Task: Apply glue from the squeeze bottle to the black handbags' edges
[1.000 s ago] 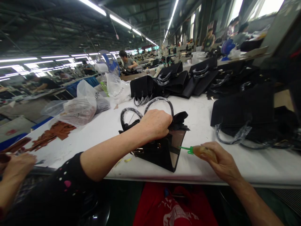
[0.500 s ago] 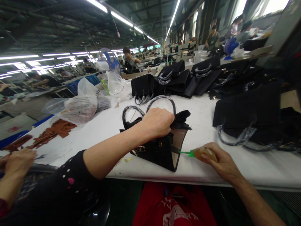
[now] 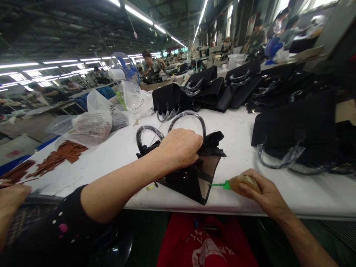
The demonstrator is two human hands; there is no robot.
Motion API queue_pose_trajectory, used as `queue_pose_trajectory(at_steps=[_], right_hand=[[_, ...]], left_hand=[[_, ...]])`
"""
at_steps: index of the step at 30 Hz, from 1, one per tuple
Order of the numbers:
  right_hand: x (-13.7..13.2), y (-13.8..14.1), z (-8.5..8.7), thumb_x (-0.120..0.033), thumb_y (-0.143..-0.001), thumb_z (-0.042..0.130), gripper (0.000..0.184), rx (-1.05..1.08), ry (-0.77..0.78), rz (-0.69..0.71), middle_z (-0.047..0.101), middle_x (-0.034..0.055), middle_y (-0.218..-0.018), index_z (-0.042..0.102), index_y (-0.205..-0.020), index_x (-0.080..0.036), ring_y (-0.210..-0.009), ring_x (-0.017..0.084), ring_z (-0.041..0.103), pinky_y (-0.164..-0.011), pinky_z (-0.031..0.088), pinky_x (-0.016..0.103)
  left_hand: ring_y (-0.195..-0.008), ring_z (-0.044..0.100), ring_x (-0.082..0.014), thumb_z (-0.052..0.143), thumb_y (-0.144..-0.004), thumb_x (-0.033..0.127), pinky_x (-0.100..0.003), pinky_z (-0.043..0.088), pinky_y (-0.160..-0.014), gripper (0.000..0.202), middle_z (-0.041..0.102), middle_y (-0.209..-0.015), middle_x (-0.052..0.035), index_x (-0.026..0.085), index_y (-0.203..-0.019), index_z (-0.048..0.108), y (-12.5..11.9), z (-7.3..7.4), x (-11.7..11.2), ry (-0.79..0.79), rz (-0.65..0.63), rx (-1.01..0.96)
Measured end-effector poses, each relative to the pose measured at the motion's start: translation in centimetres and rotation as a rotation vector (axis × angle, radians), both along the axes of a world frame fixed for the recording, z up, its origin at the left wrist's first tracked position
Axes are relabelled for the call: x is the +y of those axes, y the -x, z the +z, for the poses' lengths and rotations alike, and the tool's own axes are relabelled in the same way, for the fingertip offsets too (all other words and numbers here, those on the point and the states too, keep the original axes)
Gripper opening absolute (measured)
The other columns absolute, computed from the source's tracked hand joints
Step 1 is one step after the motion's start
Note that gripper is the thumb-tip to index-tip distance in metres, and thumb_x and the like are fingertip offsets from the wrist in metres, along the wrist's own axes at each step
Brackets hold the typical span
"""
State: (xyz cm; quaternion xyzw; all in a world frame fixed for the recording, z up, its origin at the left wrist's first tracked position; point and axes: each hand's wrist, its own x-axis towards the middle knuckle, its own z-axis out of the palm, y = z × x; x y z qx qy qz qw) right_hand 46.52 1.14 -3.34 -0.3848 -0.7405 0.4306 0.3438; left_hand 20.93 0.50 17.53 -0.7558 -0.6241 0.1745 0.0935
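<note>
A black handbag point(image 3: 182, 187) with plastic-wrapped handles leans on the white table in front of me, its beige side opening turned to the right. My left hand point(image 3: 183, 146) is closed over the bag's upper edge; the fingertips are hidden behind the knuckles. In my right hand point(image 3: 261, 189) lies a glue bottle point(image 3: 244, 184) of amber colour, gripped on its side. The bottle's thin green nozzle point(image 3: 219, 185) points left, its tip at the edge of the bag's side opening. Loose black flaps point(image 3: 213, 144) stick out at the bag's top right.
More black handbags point(image 3: 294, 129) lie at the right and along the back. Plastic bags point(image 3: 94, 122) and brown strips point(image 3: 62, 155) occupy the left side. A co-worker's hand point(image 3: 13, 196) is at the far left. The table's front edge point(image 3: 222, 212) runs before my red apron point(image 3: 205, 241).
The nozzle tip has moved down along the side opening's edge. The bag and my left hand have shifted slightly left in view. The co-worker's hand has moved left.
</note>
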Motion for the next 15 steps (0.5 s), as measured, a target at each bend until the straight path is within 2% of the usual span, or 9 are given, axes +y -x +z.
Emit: queue_pose_trajectory(at_steps=[5, 9, 13, 15], right_hand=[[-0.4, 0.2, -0.2, -0.052, -0.091, 0.063, 0.030, 0.014, 0.002, -0.105, 0.063, 0.0008, -0.080, 0.063, -0.092, -0.022, -0.072, 0.019, 0.058, -0.063, 0.046, 0.030], [-0.5, 0.4, -0.7, -0.052, -0.092, 0.061, 0.031, 0.013, 0.093, -0.042, 0.063, 0.0007, -0.081, 0.062, -0.092, -0.021, -0.076, 0.019, 0.059, -0.064, 0.046, 0.030], [-0.6, 0.5, -0.7, -0.054, -0.091, 0.062, 0.033, 0.007, 0.099, -0.125, 0.062, 0.0006, -0.079, 0.062, -0.091, -0.021, -0.074, 0.019, 0.056, -0.063, 0.045, 0.029], [-0.6, 0.4, -0.5, -0.053, -0.091, 0.062, 0.032, -0.002, 0.107, -0.055, 0.061, -0.0004, -0.077, 0.062, -0.090, -0.022, -0.071, 0.017, 0.056, -0.062, 0.044, 0.029]], left_hand=[[-0.081, 0.069, -0.0288, 0.055, -0.083, 0.033, -0.035, 0.046, -0.063, 0.021, 0.073, -0.089, -0.0098, 0.022, -0.091, 0.071, -0.2, 0.2, -1.0, -0.004, -0.018, 0.001], [-0.079, 0.069, -0.0292, 0.053, -0.085, 0.034, -0.035, 0.045, -0.061, 0.021, 0.073, -0.089, -0.0093, 0.022, -0.090, 0.069, -0.2, 0.2, -1.7, 0.002, -0.022, -0.004], [-0.078, 0.069, -0.0281, 0.052, -0.087, 0.036, -0.035, 0.044, -0.059, 0.022, 0.072, -0.087, -0.0088, 0.023, -0.090, 0.069, -0.1, 0.2, -2.2, -0.002, -0.026, -0.014], [-0.077, 0.069, -0.0274, 0.052, -0.086, 0.036, -0.035, 0.044, -0.059, 0.022, 0.072, -0.087, -0.0088, 0.023, -0.090, 0.069, 0.0, 0.2, -2.5, -0.004, -0.031, -0.014]])
